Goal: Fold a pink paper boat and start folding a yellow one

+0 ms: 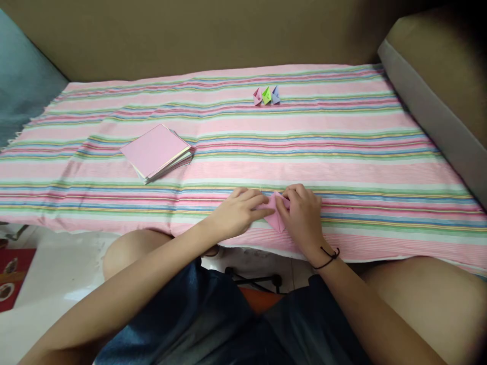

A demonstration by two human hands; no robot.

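A pink paper piece (274, 215), partly folded into a pointed shape, lies on the striped cloth (342, 152) near its front edge. My left hand (236, 210) pinches the paper's left side with bent fingers. My right hand (302, 213), with a black cord at the wrist, presses its curled fingers on the paper's right side. Both hands cover much of the paper.
A stack of square coloured papers (157, 151), pink on top, lies to the left. Three small folded paper shapes (266, 95), pink, green and blue, stand in a row at the back. A brown cushion (437, 76) rises at the right. My knees are below the cloth's edge.
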